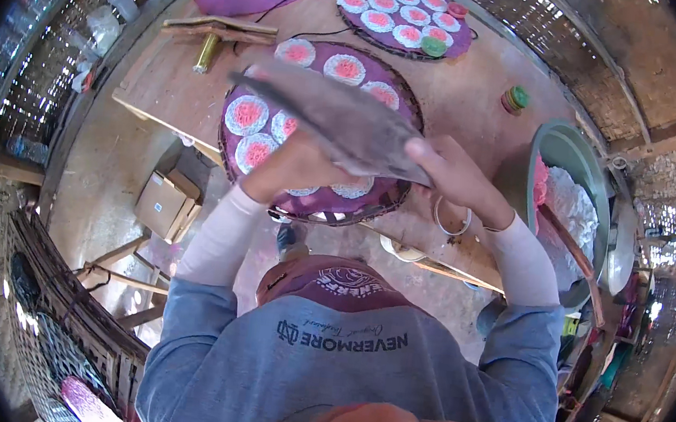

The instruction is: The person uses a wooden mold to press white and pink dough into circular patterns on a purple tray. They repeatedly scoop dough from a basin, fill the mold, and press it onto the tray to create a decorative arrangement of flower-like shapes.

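Both my hands hold a flat, greyish-brown, board-like piece [340, 116], smeared by motion and tilted in mid-air. My left hand [298, 161] is closed at its near lower edge, fingers partly hidden. At its right end my right hand [456, 172] grips it, with the thumb on top. Beneath the piece lies a round woven tray [416, 108] lined with purple cloth. Several round white cakes with pink centres, such as this white-and-pink round [247, 115], rest on the tray. The piece and my hands hide some of them.
A second round tray [390, 31] with similar rounds lies farther back on the wooden table [486, 58]. Right of me stands a green tub [538, 150] with white and pink contents. A white cup [453, 216], green-and-red rings [515, 99], and a wooden tool [221, 31] are nearby.
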A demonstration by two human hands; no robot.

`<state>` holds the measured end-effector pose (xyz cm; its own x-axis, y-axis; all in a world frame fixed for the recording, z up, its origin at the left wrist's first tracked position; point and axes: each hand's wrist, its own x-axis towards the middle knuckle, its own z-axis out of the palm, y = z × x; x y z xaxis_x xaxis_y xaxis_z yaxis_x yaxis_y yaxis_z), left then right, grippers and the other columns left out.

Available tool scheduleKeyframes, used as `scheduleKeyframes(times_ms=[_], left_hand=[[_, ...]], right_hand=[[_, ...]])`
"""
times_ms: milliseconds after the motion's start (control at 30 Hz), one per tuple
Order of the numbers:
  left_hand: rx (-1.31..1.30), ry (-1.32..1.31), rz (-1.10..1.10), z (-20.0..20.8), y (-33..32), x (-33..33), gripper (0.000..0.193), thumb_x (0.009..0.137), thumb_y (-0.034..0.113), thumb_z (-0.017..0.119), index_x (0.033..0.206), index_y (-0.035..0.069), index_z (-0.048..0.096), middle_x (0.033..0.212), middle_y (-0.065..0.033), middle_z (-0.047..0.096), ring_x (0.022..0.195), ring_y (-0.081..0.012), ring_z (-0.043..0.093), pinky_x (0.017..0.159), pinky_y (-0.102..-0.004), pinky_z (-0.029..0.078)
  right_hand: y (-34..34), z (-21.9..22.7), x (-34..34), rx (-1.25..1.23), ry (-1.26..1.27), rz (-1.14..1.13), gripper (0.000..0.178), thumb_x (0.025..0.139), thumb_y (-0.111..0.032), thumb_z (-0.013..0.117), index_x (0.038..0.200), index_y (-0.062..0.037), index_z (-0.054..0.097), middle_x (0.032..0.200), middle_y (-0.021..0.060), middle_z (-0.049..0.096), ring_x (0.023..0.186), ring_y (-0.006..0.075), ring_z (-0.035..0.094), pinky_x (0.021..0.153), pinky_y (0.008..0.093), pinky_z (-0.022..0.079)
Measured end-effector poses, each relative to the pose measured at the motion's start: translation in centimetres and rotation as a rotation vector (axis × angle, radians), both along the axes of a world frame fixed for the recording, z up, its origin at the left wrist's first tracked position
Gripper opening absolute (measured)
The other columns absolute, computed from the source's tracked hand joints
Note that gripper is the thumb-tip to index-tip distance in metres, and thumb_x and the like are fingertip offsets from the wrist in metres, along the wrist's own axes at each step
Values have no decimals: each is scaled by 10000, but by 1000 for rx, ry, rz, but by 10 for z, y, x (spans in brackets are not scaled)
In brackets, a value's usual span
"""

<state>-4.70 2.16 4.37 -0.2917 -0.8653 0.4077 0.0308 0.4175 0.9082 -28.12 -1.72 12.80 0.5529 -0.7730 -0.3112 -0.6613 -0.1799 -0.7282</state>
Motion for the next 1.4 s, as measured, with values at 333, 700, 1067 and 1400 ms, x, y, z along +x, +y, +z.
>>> scheduleKeyframes(times_ms=[333,700,1067,1400], left_hand=[[-530,-962,373,76,7,-65,395,717,340,633,1030,103,594,897,-118,618,833,-267,612,722,-400,469],[-437,-718,-152,122,32,-78,355,632,348,775,749,59,606,669,-92,595,615,-256,584,547,-351,436],[17,231,-369,99,24,-197,681,634,248,804,1167,54,428,1082,-78,531,994,-208,512,851,-353,434],[30,-787,355,116,-83,-226,900,702,481,711,1340,50,244,1289,-113,398,1170,-265,399,1018,-425,312]], right_hand=[[-36,65,22,-623,-959,-346,390,753,-354,675,863,7,576,715,109,559,566,203,540,545,329,434],[70,112,-63,-841,-330,49,531,756,-146,531,1223,43,361,892,82,445,760,167,481,668,296,406],[45,103,-199,-830,-1852,-912,191,854,-196,507,699,-83,507,614,55,521,578,179,522,612,320,479],[61,-5,-257,-726,932,-541,244,864,-239,489,982,-85,638,986,128,651,948,227,615,794,334,467]])
